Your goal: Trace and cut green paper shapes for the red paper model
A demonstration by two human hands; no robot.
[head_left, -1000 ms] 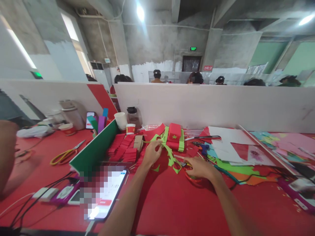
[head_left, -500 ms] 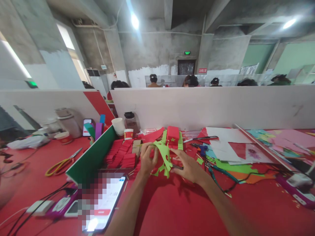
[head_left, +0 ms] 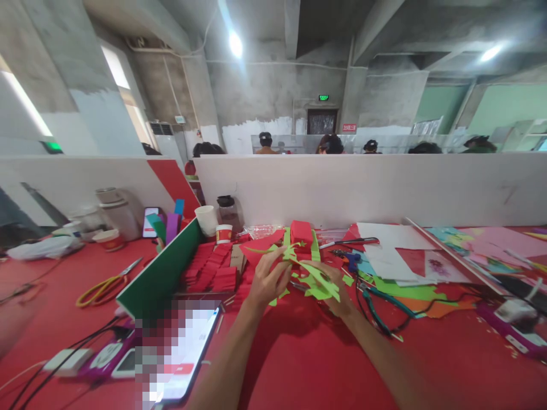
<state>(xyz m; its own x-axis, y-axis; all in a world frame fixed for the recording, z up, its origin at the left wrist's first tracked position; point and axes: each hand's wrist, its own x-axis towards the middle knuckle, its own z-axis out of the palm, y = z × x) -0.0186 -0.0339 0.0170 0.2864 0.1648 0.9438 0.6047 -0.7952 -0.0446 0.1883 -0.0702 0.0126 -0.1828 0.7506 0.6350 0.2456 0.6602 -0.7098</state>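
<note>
left hand [head_left: 268, 276] pinches green paper [head_left: 321, 280], grip of right hand [head_left: 343, 291] hidden; sign [head_left: 323, 98] reads "exit".

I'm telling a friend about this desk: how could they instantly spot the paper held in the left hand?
Find the long white partition behind the red table. In front of its middle, the left hand pinches bright green paper. Unlike the green sheets lying on the table to the right, this piece is raised and raggedly cut.
</note>
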